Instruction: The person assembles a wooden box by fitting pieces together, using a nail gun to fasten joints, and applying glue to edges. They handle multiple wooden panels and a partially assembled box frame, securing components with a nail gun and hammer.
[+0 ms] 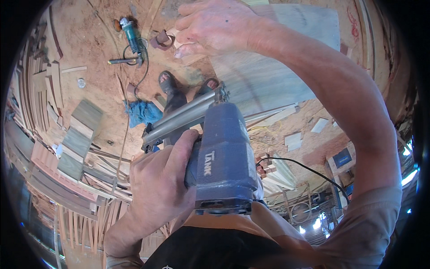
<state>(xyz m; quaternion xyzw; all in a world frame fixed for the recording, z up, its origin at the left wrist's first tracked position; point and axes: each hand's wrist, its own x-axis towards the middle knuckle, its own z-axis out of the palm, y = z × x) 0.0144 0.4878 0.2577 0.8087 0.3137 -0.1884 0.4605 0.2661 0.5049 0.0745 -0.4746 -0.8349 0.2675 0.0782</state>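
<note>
My left hand (163, 175) is wrapped round the grip of a blue nail gun (224, 154), held close in front of my body. The gun's long silver magazine (179, 119) slants away to the left. Reaching to the far side, my right hand (215, 27) has its fingers stretched and somewhat apart, with nothing plainly in them. It hovers by the corner of a large grey wood-grain panel (268, 67). A curled brown strip (162, 40) lies just left of its fingertips; whether they touch cannot be made out.
A teal angle grinder (129, 35) and a hammer (123, 61) lie on the dusty floor at the far left. A blue cloth (144, 113) is near my feet. Wood strips (38, 96) and grey boards (80, 134) fill the left. A black hose (309, 168) curves right.
</note>
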